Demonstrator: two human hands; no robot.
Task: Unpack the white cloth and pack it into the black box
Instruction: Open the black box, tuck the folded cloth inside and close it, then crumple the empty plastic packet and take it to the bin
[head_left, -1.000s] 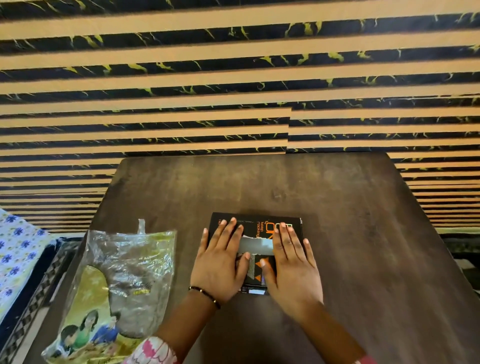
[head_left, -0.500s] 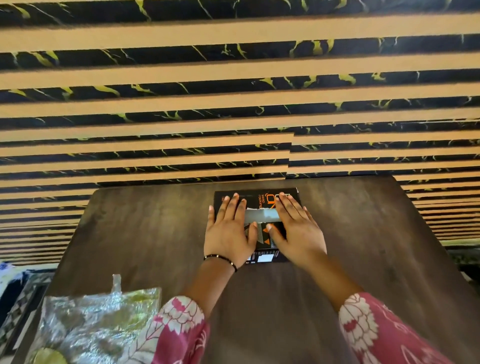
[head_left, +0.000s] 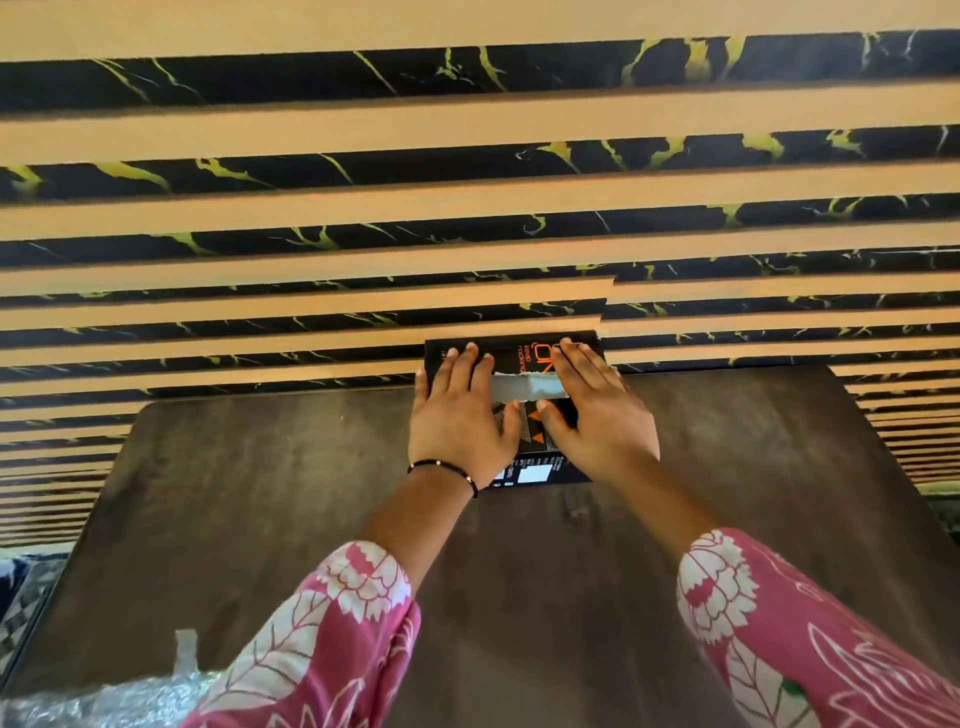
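The black box (head_left: 537, 466) with orange print lies closed at the far edge of the dark wooden table (head_left: 249, 493), its far end against the striped wall. A grey tape strip (head_left: 524, 387) runs across its lid. My left hand (head_left: 457, 423) lies flat on the left half of the lid, fingers spread. Palm down on the right half is my right hand (head_left: 600, 423), its thumb next to the tape. Neither hand curls around the box. No white cloth is in sight.
A crumpled clear plastic bag (head_left: 104, 701) lies at the table's near left corner, partly under my pink floral sleeve (head_left: 322, 639). The striped black and tan wall (head_left: 467, 208) stands directly behind the table. Patterned fabric shows off the left edge.
The box has slid from the middle of the table to its far edge, with both hands flat on the lid the whole way. My arms are stretched further forward.
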